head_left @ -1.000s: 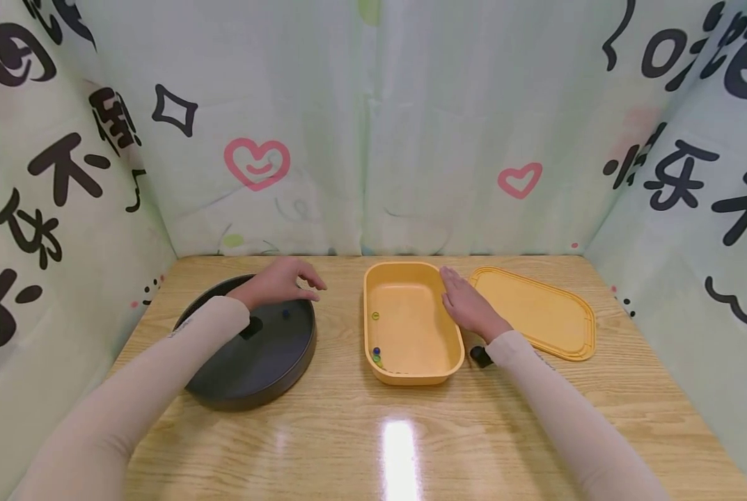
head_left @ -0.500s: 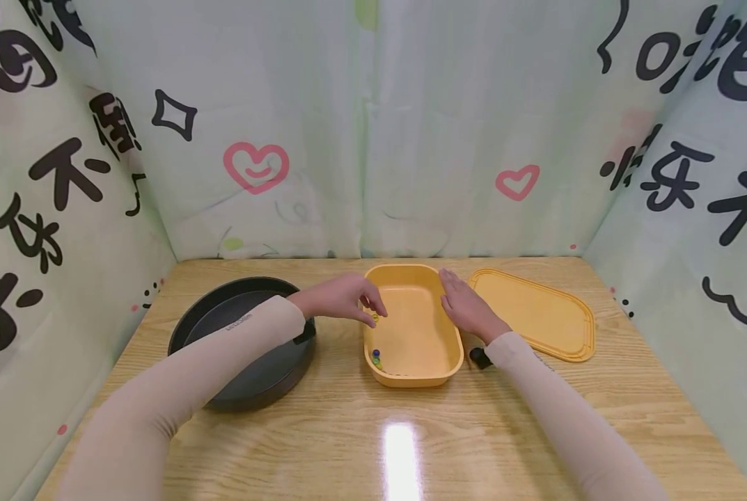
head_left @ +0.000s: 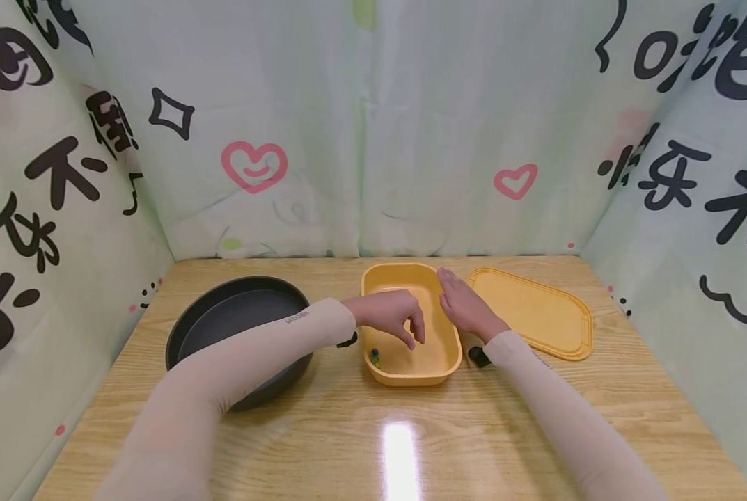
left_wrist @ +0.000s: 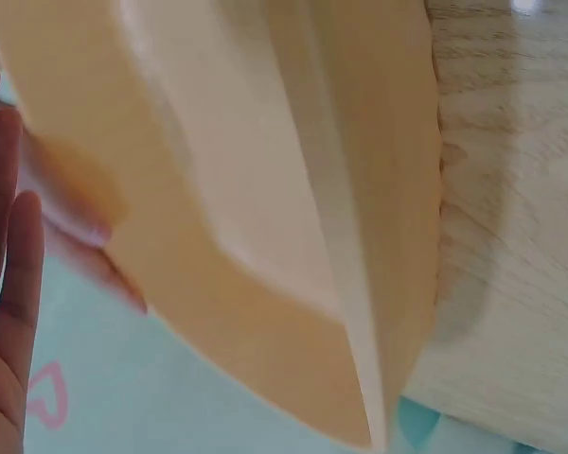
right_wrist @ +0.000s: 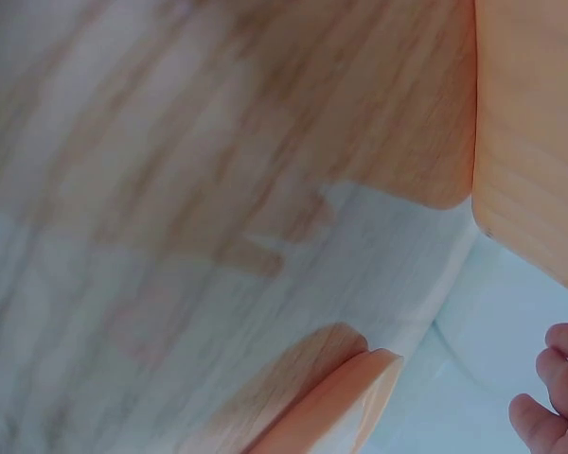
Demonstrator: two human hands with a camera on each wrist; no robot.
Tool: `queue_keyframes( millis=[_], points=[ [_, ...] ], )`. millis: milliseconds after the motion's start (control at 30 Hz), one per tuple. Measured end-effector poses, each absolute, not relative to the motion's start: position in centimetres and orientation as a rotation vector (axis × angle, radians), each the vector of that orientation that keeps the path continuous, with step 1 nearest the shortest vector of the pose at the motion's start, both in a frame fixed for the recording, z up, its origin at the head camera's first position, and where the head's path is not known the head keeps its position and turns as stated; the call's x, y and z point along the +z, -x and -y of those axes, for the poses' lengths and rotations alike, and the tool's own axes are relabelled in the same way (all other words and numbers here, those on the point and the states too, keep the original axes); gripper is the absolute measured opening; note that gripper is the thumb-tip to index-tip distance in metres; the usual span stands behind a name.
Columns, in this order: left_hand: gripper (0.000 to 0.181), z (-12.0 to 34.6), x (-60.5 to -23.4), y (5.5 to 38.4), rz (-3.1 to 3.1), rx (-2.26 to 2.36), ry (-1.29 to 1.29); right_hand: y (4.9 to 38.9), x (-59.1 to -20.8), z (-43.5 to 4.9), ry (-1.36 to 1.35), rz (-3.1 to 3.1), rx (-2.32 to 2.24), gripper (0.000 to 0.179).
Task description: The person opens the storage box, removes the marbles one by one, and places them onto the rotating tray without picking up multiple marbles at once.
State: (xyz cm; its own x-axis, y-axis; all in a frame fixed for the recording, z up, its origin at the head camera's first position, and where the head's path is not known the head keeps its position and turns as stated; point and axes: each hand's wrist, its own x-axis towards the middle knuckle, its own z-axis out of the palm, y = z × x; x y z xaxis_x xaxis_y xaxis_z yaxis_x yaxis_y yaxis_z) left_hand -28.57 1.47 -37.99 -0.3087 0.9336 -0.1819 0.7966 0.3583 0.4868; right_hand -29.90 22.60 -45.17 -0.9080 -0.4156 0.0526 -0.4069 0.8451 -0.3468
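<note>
My left hand (head_left: 390,313) hangs over the inside of a yellow plastic box (head_left: 411,380), fingers bent loosely downward with thumb and fingertips apart. Nothing shows between them. In the left wrist view, its fingers (left_wrist: 17,265) look relaxed beside the box. My right hand (head_left: 467,304) lies along the box's right rim with straight fingers; the right wrist view shows its fingertips (right_wrist: 549,416) near the box wall (right_wrist: 535,123). Small marbles (head_left: 375,355), blue and green, sit in the box's near left corner. The left hand and wrist cover the box's left side.
A round black pan (head_left: 223,313) stands left of the box, partly under my left sleeve (head_left: 266,355). The yellow lid (head_left: 536,313) lies flat at the right. Printed curtains (head_left: 323,139) enclose the wooden table (head_left: 335,431) at the back and sides.
My left hand has moved right, from over the pan, across the box's left rim, to over the box's middle. It now hides the yellow marble there. The right hand has stayed at the rim.
</note>
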Motion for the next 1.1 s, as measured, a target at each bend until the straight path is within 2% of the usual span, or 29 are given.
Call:
queue_keyframes(
  millis=[467, 733, 1100],
  points=[
    [0.013, -4.6, -40.5, 28.4, -2.125, 0.194, -1.529, 29.8, -44.9, -22.7, 0.666, -2.996, -0.506, 0.057],
    [0.016, -6.1, -39.9, 28.3, -2.066, 0.056, -1.565, 29.8, -45.0, -22.9, 0.665, -2.998, -0.501, 0.057],
    [0.019, -7.1, -40.6, 29.5, -1.913, 0.333, -1.416, 29.6, -44.8, -22.7, 0.686, -2.996, -0.529, 0.057]
  ],
)
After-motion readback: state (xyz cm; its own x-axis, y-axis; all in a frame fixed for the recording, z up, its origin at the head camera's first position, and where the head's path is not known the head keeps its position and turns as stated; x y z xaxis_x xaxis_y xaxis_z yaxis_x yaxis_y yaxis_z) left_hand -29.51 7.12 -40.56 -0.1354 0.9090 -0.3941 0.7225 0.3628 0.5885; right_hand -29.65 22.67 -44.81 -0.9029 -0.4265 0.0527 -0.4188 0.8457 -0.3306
